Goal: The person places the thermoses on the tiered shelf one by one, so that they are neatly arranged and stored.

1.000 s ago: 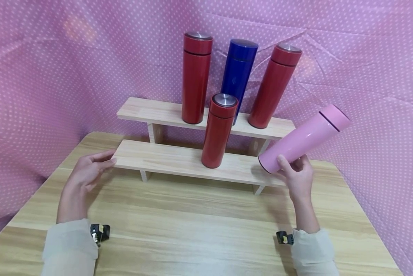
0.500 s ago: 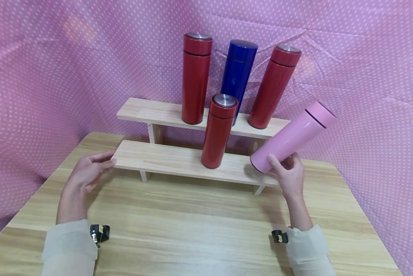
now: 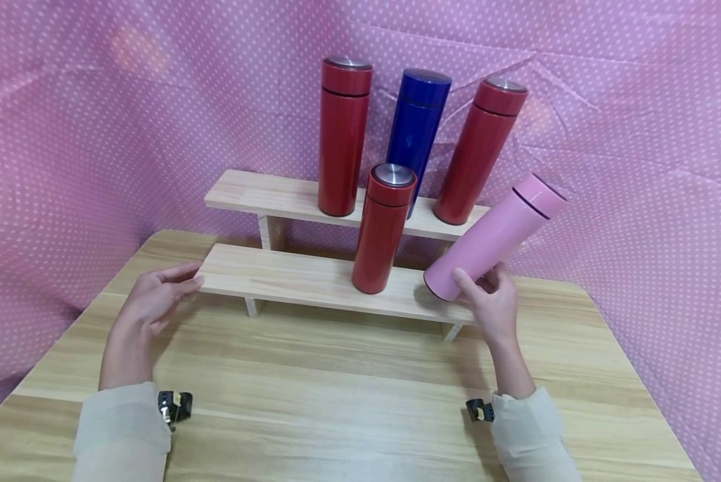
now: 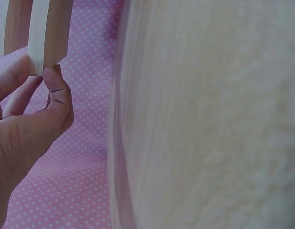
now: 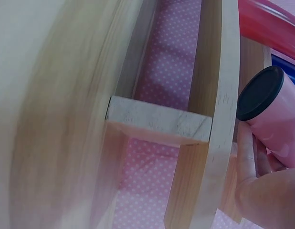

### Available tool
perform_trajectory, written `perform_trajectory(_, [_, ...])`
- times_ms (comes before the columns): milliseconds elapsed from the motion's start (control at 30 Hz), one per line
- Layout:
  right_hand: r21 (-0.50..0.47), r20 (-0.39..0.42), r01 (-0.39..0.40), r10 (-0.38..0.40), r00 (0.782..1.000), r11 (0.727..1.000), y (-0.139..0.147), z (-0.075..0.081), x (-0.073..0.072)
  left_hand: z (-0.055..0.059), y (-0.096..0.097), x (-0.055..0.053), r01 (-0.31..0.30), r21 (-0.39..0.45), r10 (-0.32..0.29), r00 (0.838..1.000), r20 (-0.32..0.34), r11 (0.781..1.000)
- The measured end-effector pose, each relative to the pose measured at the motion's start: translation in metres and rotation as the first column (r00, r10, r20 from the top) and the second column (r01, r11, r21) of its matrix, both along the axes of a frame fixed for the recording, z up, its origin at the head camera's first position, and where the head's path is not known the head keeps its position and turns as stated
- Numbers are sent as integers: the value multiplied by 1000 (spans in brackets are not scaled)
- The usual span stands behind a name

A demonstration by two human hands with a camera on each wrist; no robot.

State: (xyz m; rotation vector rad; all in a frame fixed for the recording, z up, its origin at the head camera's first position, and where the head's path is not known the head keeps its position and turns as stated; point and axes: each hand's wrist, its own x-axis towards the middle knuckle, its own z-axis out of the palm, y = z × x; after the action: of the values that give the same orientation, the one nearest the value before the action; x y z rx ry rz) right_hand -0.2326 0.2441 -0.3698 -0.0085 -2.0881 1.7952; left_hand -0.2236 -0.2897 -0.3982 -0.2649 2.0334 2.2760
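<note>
My right hand (image 3: 494,304) grips a pink thermos (image 3: 487,241) near its base, thumb on the front side. The thermos leans to the right over the right end of the lower shelf board; its black bottom shows in the right wrist view. Whether the base touches the board I cannot tell. At the other end, my left hand (image 3: 152,298) pinches the left end of the lower wooden shelf (image 3: 276,271), fingers and thumb at the board's edge (image 4: 37,43). A red thermos (image 3: 379,234) stands upright on that lower board, right of its middle.
On the upper shelf board (image 3: 258,194) stand a red thermos (image 3: 343,140), a blue thermos (image 3: 417,124) and another red thermos (image 3: 477,157). The front red one partly hides the blue one. The stepped shelf sits on a wooden table (image 3: 336,395), with pink dotted cloth (image 3: 155,120) around it.
My right hand has moved left with the pink thermos, bringing its base further over the lower board, and the thermos is slightly more upright. My left hand has stayed put.
</note>
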Motion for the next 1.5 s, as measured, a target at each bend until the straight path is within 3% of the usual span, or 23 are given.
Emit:
perform_trajectory(433, [65,-11,-20,20,1000,998,-14,-2,-5,1,1,0,2,-11,-2,1000,15,1000])
perform_trajectory(1067, [249,14,-51,48,999,967,-28,1,-10,0,1,-1,2,-34,-1,1000,21,999])
perform_trajectory(1500, [299,39,-61,51,998,952,-36,-1,-11,-1,1,-1,9,-38,-8,1000,12,999])
